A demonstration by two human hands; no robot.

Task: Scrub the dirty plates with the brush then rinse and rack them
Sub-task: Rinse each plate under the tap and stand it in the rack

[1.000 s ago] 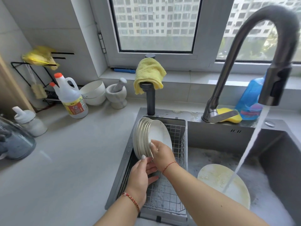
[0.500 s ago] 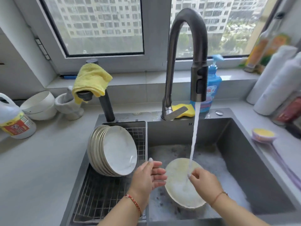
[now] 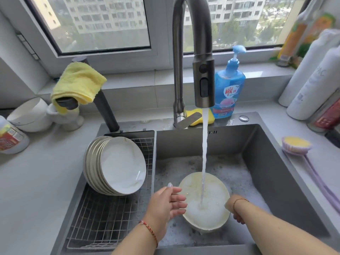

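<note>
Both hands reach into a soapy sink: the left hand [image 3: 165,205] hovers with fingers straight and spread beside the near-left rim of a dirty plate [image 3: 206,200], holding nothing, while the right hand [image 3: 232,208] sits at the plate's right edge, its fingers tucked under the rim and mostly hidden, so whether it grips the plate cannot be told. Around them, the brushed grey steel sink [image 3: 276,172] has a floor filmed with foam, and a curved gunmetal faucet [image 3: 195,52] drops a smooth white stream onto the round, yellow-smeared plate lying in the basin. To the left, a square-meshed wire rack [image 3: 103,223] holds a stack of clean plates [image 3: 117,164], glossy white and leaning on edge. On the sill behind stands a blue plastic soap bottle [image 3: 229,85] with a pump top, next to a fluffy yellow cloth [image 3: 77,83] draped over a dark post. On the counter at right lies the brush [image 3: 298,146], its round yellow head ringed in lilac, the long handle trailing toward the camera
</note>
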